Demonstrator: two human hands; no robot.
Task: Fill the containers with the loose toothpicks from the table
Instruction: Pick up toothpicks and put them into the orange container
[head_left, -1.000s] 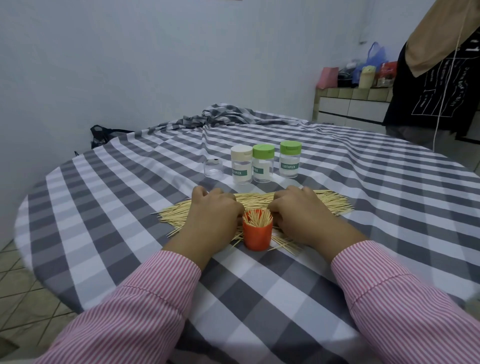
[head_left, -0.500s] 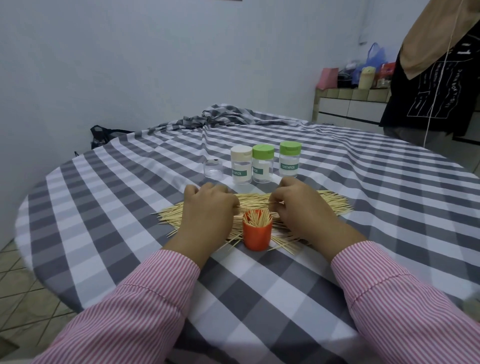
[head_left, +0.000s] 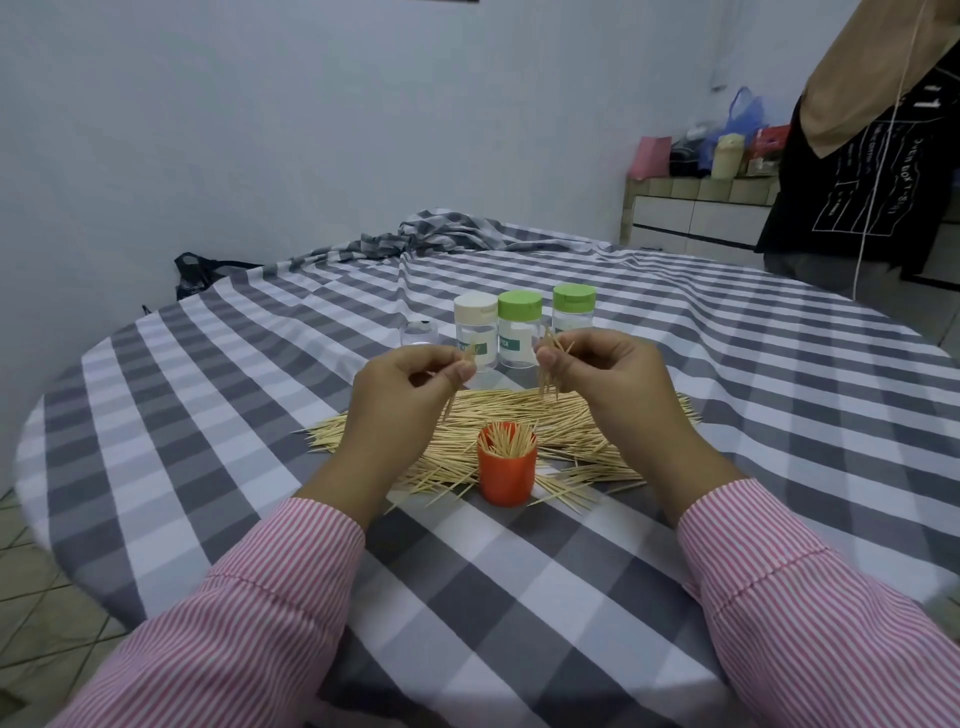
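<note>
An orange cup holding upright toothpicks stands on the checked tablecloth, in the near part of a wide pile of loose toothpicks. Above the pile, my left hand pinches a few toothpicks between thumb and fingers. My right hand pinches a small bunch of toothpicks that hangs down. Behind my hands stand three clear jars: one with a cream lid and two with green lids. A small clear uncapped container sits left of them.
The round table is covered by a grey and white checked cloth, bunched at the far side. A person in dark clothes stands at the far right beside a counter with bags and bottles. A tiled floor shows at the lower left.
Both hands have risen from the pile, where they lay flat beside the orange cup, and each now holds toothpicks pinched in the air.
</note>
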